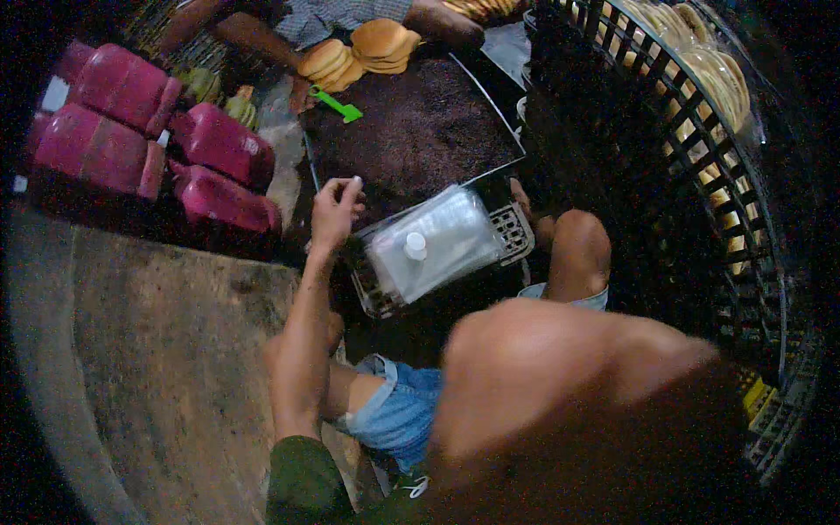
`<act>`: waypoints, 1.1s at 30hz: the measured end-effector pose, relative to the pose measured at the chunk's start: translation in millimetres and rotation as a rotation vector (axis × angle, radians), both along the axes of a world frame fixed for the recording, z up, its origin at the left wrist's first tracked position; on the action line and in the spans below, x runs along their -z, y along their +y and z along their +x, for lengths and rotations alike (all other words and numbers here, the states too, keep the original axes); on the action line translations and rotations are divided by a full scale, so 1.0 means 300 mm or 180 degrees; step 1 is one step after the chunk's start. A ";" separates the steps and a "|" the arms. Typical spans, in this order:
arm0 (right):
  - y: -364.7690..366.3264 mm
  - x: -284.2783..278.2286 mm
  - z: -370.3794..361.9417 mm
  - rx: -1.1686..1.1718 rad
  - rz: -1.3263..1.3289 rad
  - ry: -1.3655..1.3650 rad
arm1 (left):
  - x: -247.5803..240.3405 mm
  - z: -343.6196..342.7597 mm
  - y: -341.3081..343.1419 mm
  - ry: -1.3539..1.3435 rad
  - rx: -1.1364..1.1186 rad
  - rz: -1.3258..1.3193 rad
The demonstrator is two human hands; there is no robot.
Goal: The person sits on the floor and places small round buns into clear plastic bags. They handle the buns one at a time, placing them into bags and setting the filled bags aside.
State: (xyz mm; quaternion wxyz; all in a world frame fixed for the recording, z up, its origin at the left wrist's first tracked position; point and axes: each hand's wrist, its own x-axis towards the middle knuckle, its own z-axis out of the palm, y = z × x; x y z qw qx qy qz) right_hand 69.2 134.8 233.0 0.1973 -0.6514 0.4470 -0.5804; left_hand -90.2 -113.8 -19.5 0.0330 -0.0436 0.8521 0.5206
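My left hand is raised above the near left corner of a dark brown, grainy tray. Its fingers are curled together, with a tiny white spot at the fingertips that I cannot make out. Just right of it lies a stack of clear plastic bags on an upturned-looking grey crate, and a small white cylinder sits on the bags. A blurred bare arm, my right, fills the lower right; its hand does not show. A bright green toy-like shovel lies on the tray's far left.
Two piles of round buns rest at the tray's far edge, by another person's arm. Dark pink containers stand at left beside a wooden board. A tall black basket with bagged flat buns rises at right.
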 end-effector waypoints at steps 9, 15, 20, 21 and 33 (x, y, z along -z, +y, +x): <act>-0.259 -0.041 -0.146 -0.0036 0.0395 -0.0069 | -0.047 0.111 0.104 0.0174 0.1053 -0.0618; -0.390 -0.075 -0.164 -0.0224 0.0601 0.0008 | 0.011 0.119 -0.027 0.0344 0.0861 -0.0489; -0.360 -0.078 -0.123 -0.0342 0.0722 0.0056 | -0.056 0.138 -0.008 0.0389 0.0320 -0.0417; -0.330 -0.062 -0.143 -0.0293 0.0763 -0.0019 | -0.072 0.146 -0.020 0.0500 0.0202 -0.0426; 0.375 0.624 -0.729 0.3853 0.1808 -0.2254 | -0.090 0.517 -0.625 0.1227 -0.3154 -0.0325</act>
